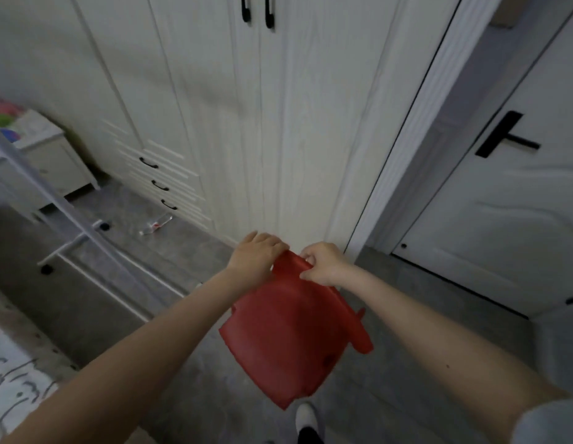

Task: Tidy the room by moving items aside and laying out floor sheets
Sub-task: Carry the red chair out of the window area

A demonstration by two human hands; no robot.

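Grey floor [189, 283], white wardrobe [278, 123], both hands (left [258, 256], right [323, 264]) gripping red chair [285, 341]

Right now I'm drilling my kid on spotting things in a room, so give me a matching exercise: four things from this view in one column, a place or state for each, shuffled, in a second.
Things:
1. red plastic chair
2. small clear bottle
3. white clothes rack
4. black lever handle

Places or states:
A. lying on the grey floor below the drawers
B. mounted on the door at right
C. held off the floor by its backrest, in both hands
D. standing on black feet at left

Pairs: 1-C, 2-A, 3-D, 4-B
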